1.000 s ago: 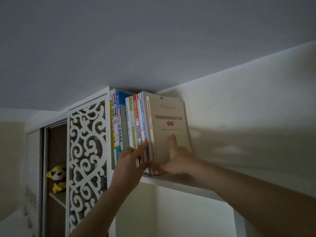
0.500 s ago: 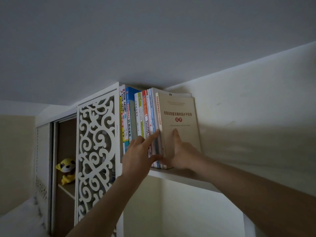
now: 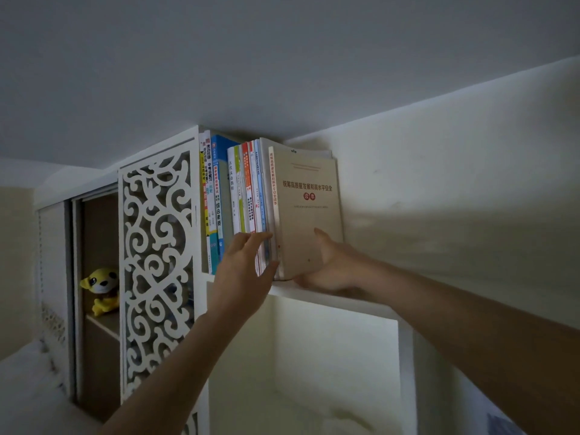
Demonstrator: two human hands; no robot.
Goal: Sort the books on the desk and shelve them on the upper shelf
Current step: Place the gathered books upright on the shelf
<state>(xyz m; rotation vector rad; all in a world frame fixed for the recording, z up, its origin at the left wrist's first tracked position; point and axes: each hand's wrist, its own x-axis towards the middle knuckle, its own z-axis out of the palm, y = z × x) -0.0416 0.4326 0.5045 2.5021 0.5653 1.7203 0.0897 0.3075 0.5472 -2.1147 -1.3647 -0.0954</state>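
A row of books stands upright on the upper shelf, close under the ceiling. At the right end of the row is a beige book with its front cover facing out into the room. The right hand lies flat against the lower part of that cover, fingers straight and pressed to it, its edge down on the shelf board. The left hand reaches up to the spines just left of the beige book; its fingers are loosely spread, the fingertips touching the lower spines of the thin red, white and blue books, the thumb near the bottom corner of the beige one. Neither grip is wrapped round a book.

Further left in the row stand taller books, one with a blue spine, tight against the white side panel. Just beside them hangs a white carved panel with a scrollwork pattern. Left of it is an open cabinet compartment where a yellow plush toy sits on a lower board.

Behind the shelf the wall is pale and plain. Below the shelf board is a white recess. The light is dim.
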